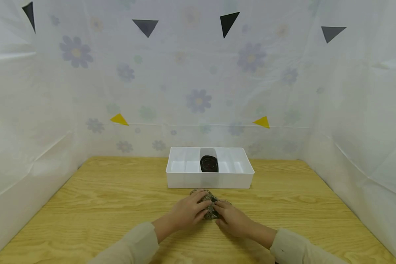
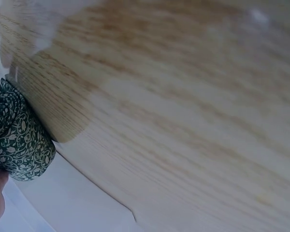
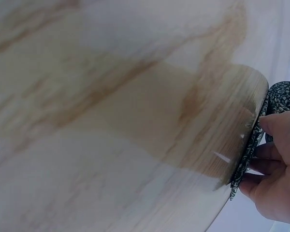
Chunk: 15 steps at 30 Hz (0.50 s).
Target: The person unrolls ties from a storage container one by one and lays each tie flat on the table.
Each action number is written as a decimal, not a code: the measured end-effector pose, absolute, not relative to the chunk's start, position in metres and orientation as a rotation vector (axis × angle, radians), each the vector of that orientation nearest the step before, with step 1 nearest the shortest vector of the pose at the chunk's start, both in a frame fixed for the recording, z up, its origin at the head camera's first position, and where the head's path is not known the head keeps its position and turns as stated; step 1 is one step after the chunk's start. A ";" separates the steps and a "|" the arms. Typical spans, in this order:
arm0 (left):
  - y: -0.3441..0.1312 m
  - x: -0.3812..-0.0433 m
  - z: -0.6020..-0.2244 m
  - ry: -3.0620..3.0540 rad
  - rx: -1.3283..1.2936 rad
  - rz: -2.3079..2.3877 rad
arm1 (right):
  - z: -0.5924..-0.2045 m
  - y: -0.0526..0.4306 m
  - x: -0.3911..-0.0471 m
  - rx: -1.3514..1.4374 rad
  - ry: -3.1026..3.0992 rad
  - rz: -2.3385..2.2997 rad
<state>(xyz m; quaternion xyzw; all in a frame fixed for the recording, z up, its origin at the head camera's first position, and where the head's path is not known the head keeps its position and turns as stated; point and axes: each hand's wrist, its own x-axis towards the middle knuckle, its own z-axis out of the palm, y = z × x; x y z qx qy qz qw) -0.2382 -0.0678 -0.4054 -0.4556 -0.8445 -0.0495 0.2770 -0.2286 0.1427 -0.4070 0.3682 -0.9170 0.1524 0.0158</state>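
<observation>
A green necktie (image 1: pixel 210 211) with a pale floral pattern, partly rolled up, lies on the table in front of the white box. My left hand (image 1: pixel 189 209) grips the roll from the left. In the left wrist view the necktie roll (image 2: pixel 21 137) sits between a fingertip above and another digit below. My right hand (image 1: pixel 233 219) holds the right side of the necktie. The right wrist view shows my right hand (image 3: pixel 280 169) with curled fingers along the flat tail, the coiled part of the necktie (image 3: pixel 286 96) just beyond.
A white divided box (image 1: pixel 209 180) stands behind the hands. In its middle compartment sits a dark rolled item (image 1: pixel 209 164). The wood-grain table (image 1: pixel 118 190) is bounded by white sheeting (image 1: pixel 198 73) at the back and both sides.
</observation>
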 end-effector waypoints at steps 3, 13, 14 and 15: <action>-0.071 -0.239 -0.406 -2.262 -1.223 -0.153 | -0.408 0.142 -0.231 1.144 -2.825 0.461; -0.078 -0.238 -0.406 -2.237 -1.205 -0.172 | -0.413 0.135 -0.238 1.095 -2.794 0.438; -0.079 -0.238 -0.406 -2.231 -1.206 -0.176 | -0.413 0.134 -0.238 1.095 -2.799 0.433; -0.079 -0.238 -0.405 -2.229 -1.206 -0.176 | -0.413 0.134 -0.239 1.101 -2.797 0.430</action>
